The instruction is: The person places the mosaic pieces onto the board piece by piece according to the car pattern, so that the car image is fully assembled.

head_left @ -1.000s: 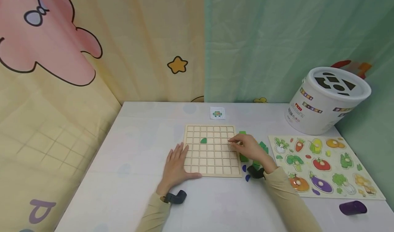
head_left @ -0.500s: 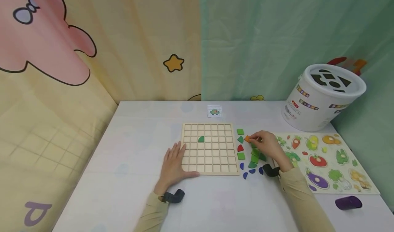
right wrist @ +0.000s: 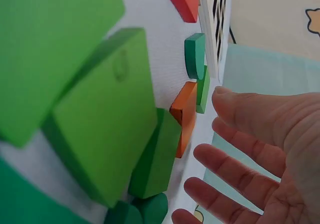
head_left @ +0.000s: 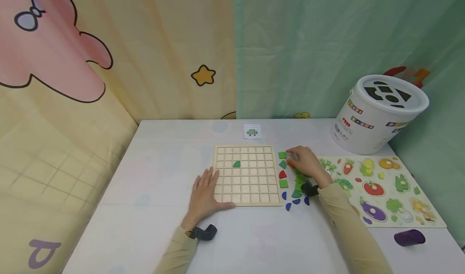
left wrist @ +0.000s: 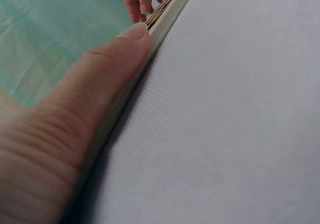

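Note:
My left hand (head_left: 205,197) rests with straight fingers at the left edge of the wooden grid board (head_left: 248,181), its thumb along the front edge, also seen in the left wrist view. One green quarter-circle piece (head_left: 237,164) lies in a cell of the board. My right hand (head_left: 306,164) hovers over loose pieces right of the board, its fingers apart and holding nothing in the right wrist view. Its fingertips are close to a light green square (head_left: 282,155) and an orange piece (right wrist: 186,116). A dark green piece (right wrist: 194,56) and a red piece (head_left: 282,174) lie nearby.
Several blue half-circles (head_left: 284,195) lie near the board's front right corner. A small pattern card (head_left: 252,131) is behind the board. At right are a vegetable puzzle board (head_left: 392,189), a white bucket (head_left: 375,118) with a shape-hole lid, and a purple cylinder (head_left: 409,237).
My right hand went from the board's right edge out to the orange piece, then slightly back leftward to near the light green square. The left hand stayed on the board.

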Action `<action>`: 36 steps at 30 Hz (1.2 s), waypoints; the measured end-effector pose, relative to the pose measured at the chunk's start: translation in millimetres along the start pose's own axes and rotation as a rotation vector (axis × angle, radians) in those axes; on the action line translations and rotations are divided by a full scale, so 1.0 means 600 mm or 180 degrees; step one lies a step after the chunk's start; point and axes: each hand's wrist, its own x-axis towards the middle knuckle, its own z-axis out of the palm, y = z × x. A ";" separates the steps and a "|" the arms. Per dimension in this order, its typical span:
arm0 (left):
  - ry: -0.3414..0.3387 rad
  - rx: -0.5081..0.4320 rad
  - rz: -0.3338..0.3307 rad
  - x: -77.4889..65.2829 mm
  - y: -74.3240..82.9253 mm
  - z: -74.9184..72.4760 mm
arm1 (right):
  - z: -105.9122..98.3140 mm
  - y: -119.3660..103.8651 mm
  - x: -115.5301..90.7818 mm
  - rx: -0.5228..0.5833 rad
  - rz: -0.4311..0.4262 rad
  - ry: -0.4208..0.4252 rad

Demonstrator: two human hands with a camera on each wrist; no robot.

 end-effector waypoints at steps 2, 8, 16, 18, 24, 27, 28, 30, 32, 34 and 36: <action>-0.0012 0.0007 -0.0001 0.000 0.000 0.000 | 0.002 0.002 0.006 -0.0035 -0.0005 -0.0031; -0.0026 -0.0019 0.0050 -0.001 0.000 -0.001 | 0.005 0.002 0.011 -0.0161 0.0043 -0.0085; -0.0112 -0.0045 0.0063 -0.006 -0.001 -0.003 | 0.010 -0.008 0.019 -0.0420 0.0086 -0.0142; -0.0114 -0.0038 0.0089 -0.004 -0.004 -0.003 | 0.009 -0.010 0.021 -0.0438 0.0108 -0.0127; -0.0119 -0.0020 0.0170 -0.001 -0.006 -0.006 | 0.008 -0.008 0.023 -0.0382 0.0324 -0.0145; -0.0128 0.0009 0.0162 0.000 -0.005 -0.008 | 0.009 -0.007 0.026 -0.0309 0.0403 -0.0144; -0.0136 0.0010 0.0155 0.000 -0.005 -0.008 | 0.009 -0.007 0.027 -0.0282 0.0415 -0.0142; -0.0150 0.0015 0.0139 0.000 -0.005 -0.009 | 0.009 -0.005 0.031 -0.0241 0.0436 -0.0154; -0.0159 0.0026 0.0127 0.000 -0.005 -0.008 | 0.007 -0.004 0.033 -0.0221 0.0429 -0.0177; -0.0144 0.0028 0.0125 -0.001 -0.005 -0.008 | 0.006 -0.002 0.034 -0.0176 0.0434 -0.0199; -0.0121 0.0020 0.0124 0.000 -0.005 -0.007 | 0.004 -0.001 0.033 -0.0101 0.0438 -0.0201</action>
